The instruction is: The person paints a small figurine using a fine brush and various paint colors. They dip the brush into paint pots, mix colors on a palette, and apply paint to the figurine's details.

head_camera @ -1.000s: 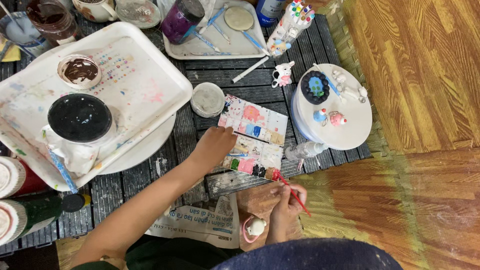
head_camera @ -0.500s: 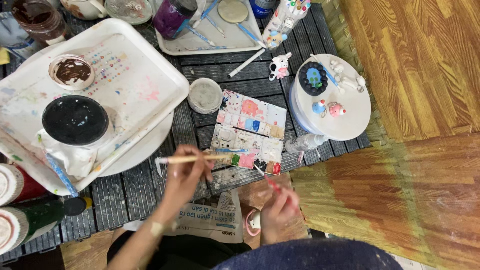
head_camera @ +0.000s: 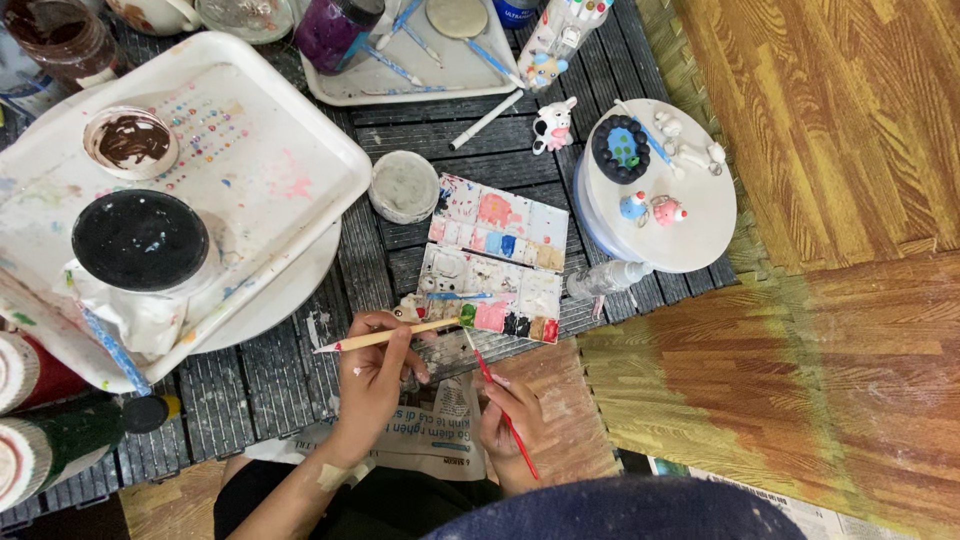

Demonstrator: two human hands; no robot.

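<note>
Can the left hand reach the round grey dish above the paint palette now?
Probably yes. The left hand holds a wooden brush, and only bare table slats lie between it and the grey dish.

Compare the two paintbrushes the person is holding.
The wooden brush in the left hand has a pale, thick handle and lies nearly level; the red brush in the right hand is thinner and slants steeply. Both tips point toward the paint palette.
</note>
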